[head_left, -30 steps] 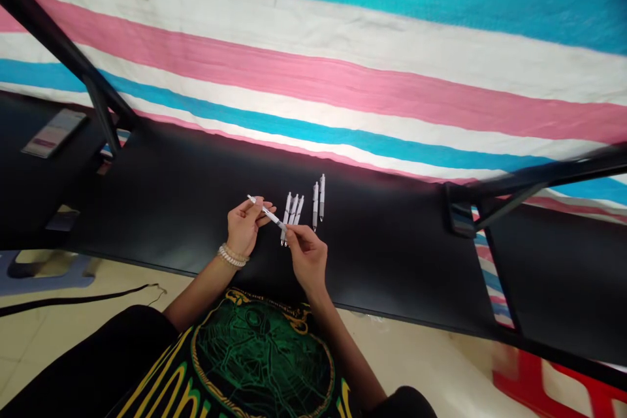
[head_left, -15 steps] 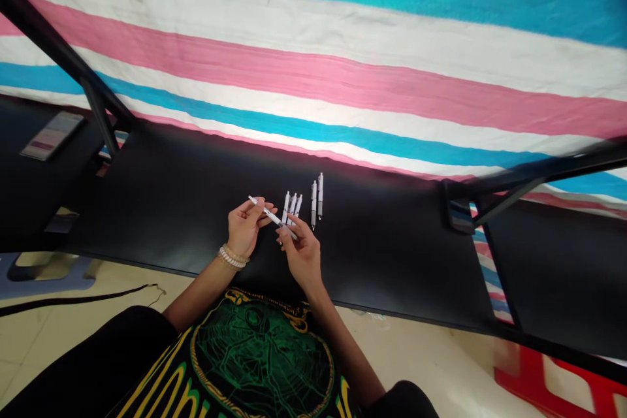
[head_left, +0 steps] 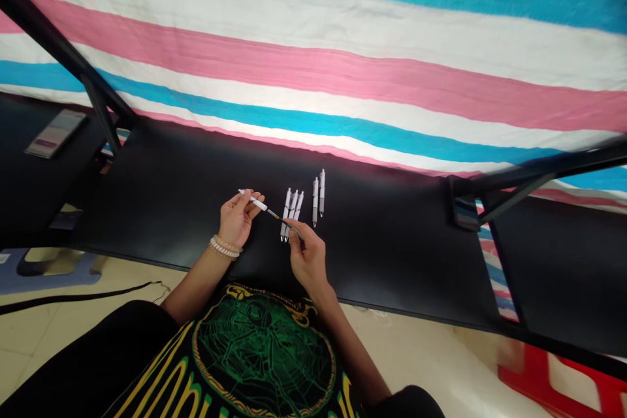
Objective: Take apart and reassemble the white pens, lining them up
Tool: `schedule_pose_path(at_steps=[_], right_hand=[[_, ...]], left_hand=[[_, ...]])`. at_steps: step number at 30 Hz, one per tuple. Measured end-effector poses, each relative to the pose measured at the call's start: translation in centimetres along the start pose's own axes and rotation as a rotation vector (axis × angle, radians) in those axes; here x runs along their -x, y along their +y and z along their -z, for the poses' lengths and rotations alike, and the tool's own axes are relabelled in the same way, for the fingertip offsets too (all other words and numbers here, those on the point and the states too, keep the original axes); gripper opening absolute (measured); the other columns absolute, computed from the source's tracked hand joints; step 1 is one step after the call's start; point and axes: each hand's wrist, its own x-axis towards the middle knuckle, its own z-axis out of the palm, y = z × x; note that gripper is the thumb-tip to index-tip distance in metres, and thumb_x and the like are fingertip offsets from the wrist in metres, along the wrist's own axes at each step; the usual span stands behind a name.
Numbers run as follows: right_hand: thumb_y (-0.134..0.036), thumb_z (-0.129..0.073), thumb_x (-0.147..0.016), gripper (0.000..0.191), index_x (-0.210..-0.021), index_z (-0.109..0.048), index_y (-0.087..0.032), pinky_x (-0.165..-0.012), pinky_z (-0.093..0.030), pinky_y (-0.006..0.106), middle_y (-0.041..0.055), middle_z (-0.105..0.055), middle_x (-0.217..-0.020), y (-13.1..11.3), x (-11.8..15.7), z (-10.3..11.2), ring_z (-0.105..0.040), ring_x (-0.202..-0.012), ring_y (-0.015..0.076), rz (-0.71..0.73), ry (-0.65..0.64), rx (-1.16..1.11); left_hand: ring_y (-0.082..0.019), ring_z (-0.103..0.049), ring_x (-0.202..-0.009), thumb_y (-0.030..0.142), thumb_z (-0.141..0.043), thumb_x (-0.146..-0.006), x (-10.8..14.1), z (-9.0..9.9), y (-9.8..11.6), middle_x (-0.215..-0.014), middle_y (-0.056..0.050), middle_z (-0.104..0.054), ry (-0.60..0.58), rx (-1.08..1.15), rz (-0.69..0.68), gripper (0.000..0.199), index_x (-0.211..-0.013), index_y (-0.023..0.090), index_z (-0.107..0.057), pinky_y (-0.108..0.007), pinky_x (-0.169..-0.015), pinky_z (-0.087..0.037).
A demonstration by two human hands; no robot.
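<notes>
At the frame's centre, our left hand (head_left: 237, 221) pinched a white barrel (head_left: 257, 204); our right hand (head_left: 308, 253) pinched its grip end (head_left: 292, 228).

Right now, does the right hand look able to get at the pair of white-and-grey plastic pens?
Probably yes: the pair lies just beyond the right hand with nothing visible between, though its fingers already hold part of an opened white pen.
</notes>
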Motion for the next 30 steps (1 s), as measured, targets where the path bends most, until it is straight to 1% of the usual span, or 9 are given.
schedule_pose_path(at_steps=[4, 7, 9, 12, 16, 18, 22, 26, 30], right_hand=[[-0.022, -0.045, -0.098, 0.030, -0.120, -0.066, -0.022, -0.080, -0.053, 0.033, 0.0063, -0.067, -0.093, -0.5, -0.3, -1.0, -0.064, -0.084, 0.0190, 0.019, 0.004, 0.070], [-0.019, -0.046, -0.097, 0.036, -0.131, -0.055, -0.022, -0.093, -0.052, 0.041, 0.0119, -0.061, -0.115, -0.8, -0.4, -1.6, -0.061, -0.103, 0.0228, 0.046, 0.049, 0.065], [-0.016, -0.045, -0.095, 0.040, -0.134, -0.049, -0.021, -0.097, -0.051, 0.044, 0.0148, -0.053, -0.124, -0.8, -0.4, -1.9, -0.057, -0.110, 0.0241, 0.065, 0.100, 0.048], [-0.015, -0.045, -0.094, 0.034, -0.127, -0.050, -0.021, -0.091, -0.053, 0.043, 0.0125, -0.054, -0.114, -0.6, -0.4, -2.0, -0.057, -0.102, 0.0227, 0.054, 0.159, 0.038], [-0.022, -0.045, -0.099, 0.024, -0.123, -0.048, -0.020, -0.073, -0.053, 0.032, 0.0036, -0.059, -0.089, -0.1, -0.3, -2.1, -0.059, -0.073, 0.0165, -0.073, 0.139, -0.023], [-0.025, -0.047, -0.099, 0.021, -0.120, -0.050, -0.021, -0.073, -0.053, 0.032, 0.0041, -0.062, -0.091, 0.0, -0.4, -2.2, -0.061, -0.075, 0.0169, -0.076, 0.148, -0.025], [-0.025, -0.048, -0.099, 0.014, -0.110, -0.055, -0.022, -0.085, -0.053, 0.036, 0.0078, -0.061, -0.101, -0.1, -0.5, -2.1, -0.062, -0.093, 0.0200, 0.060, 0.207, 0.050], [-0.023, -0.049, -0.098, 0.013, -0.108, -0.057, -0.022, -0.086, -0.054, 0.036, 0.0077, -0.062, -0.100, -0.1, -0.6, -2.0, -0.062, -0.093, 0.0198, 0.126, 0.224, 0.083], [-0.027, -0.054, -0.097, 0.012, -0.107, -0.058, -0.023, -0.085, -0.055, 0.037, 0.0071, -0.065, -0.098, 0.3, -0.6, -2.2, -0.065, -0.090, 0.0202, 0.079, 0.208, 0.052]], left_hand=[[-0.020, -0.075, -0.086, 0.031, -0.082, -0.076, 1.2, -0.9, -1.1, -0.089, -0.009, -0.076, -0.044, -0.058, -0.023, 0.029, -0.093, 0.013, -0.069, -0.031, -0.082, -0.060], [-0.021, -0.075, -0.086, 0.037, -0.082, -0.075, 1.6, -1.2, -1.5, -0.090, -0.009, -0.075, -0.076, -0.115, -0.038, 0.034, -0.094, 0.013, -0.068, -0.034, -0.082, -0.060], [-0.022, -0.075, -0.086, 0.039, -0.082, -0.075, 1.7, -1.4, -1.6, -0.091, -0.010, -0.075, -0.084, -0.138, -0.040, 0.035, -0.095, 0.014, -0.068, -0.037, -0.084, -0.060], [-0.022, -0.075, -0.087, 0.039, -0.082, -0.074, 1.7, -1.5, -1.6, -0.091, -0.009, -0.075, -0.087, -0.149, -0.039, 0.036, -0.095, 0.014, -0.067, -0.039, -0.086, -0.059], [-0.022, -0.075, -0.087, 0.039, -0.082, -0.075, 1.6, -1.6, -1.6, -0.091, -0.009, -0.075, -0.083, -0.144, -0.039, 0.036, -0.096, 0.014, -0.067, -0.037, -0.085, -0.059], [-0.021, -0.075, -0.087, 0.040, -0.082, -0.075, 1.6, -1.6, -1.6, -0.091, -0.009, -0.075, -0.076, -0.143, -0.040, 0.036, -0.096, 0.014, -0.067, -0.036, -0.084, -0.059], [-0.021, -0.074, -0.087, 0.039, -0.082, -0.074, 1.5, -1.5, -1.7, -0.092, -0.009, -0.075, -0.072, -0.126, -0.034, 0.036, -0.095, 0.014, -0.067, -0.036, -0.084, -0.059], [-0.021, -0.074, -0.087, 0.036, -0.082, -0.075, 1.5, -1.6, -1.9, -0.091, -0.009, -0.075, -0.059, -0.091, -0.007, 0.033, -0.093, 0.013, -0.067, -0.036, -0.084, -0.059], [-0.020, -0.074, -0.087, 0.035, -0.082, -0.075, 1.4, -1.5, -2.0, -0.092, -0.008, -0.074, -0.048, -0.069, 0.020, 0.032, -0.093, 0.013, -0.067, -0.035, -0.084, -0.059]])
